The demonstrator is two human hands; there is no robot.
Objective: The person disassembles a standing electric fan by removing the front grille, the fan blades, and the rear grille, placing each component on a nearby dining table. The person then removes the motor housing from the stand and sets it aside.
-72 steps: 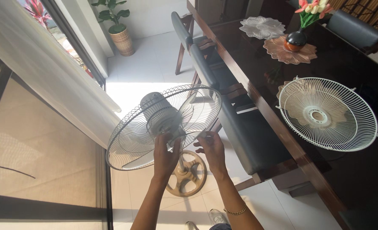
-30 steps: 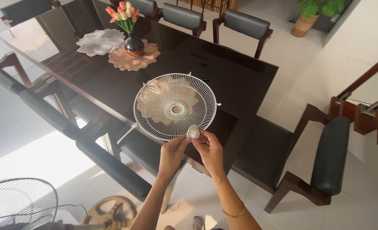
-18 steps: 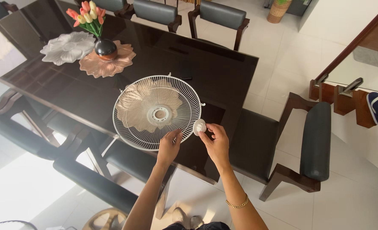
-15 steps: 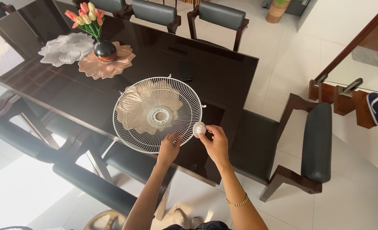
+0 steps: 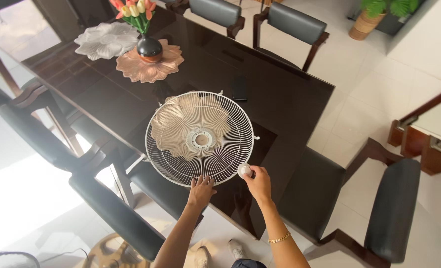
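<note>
The right hand (image 5: pixel 259 181) is pinching a small round white plastic cap (image 5: pixel 244 170) between thumb and fingertips, holding it just beside the near right rim of the round white wire fan guard (image 5: pixel 200 139). The cap is sitting at the very tip of the grip, above the knuckles, and is touching or nearly touching the guard's outer ring; which of the two cannot be told. A thin gold chain bracelet (image 5: pixel 280 238) is hanging on the right wrist.

The left hand (image 5: pixel 200 189) is resting with its fingers spread loosely, fingertips lying at the near edge of the wire fan guard and holding nothing. The two hands are staying close together, with the cap just right of the left fingertips.

The guard is lying flat on the dark glossy glass-topped dining table (image 5: pixel 280 99), its white hub ring facing up. Farther back on the table, a black round vase with pink and yellow tulips (image 5: pixel 148 44) is standing on a copper-coloured flower-shaped mat (image 5: pixel 151 67), beside a white flower-shaped mat (image 5: pixel 106 40). A small dark flat rectangular object (image 5: pixel 240 89) is lying just beyond the guard. Dark padded wooden chairs (image 5: pixel 116 213) are standing around the table.
</note>
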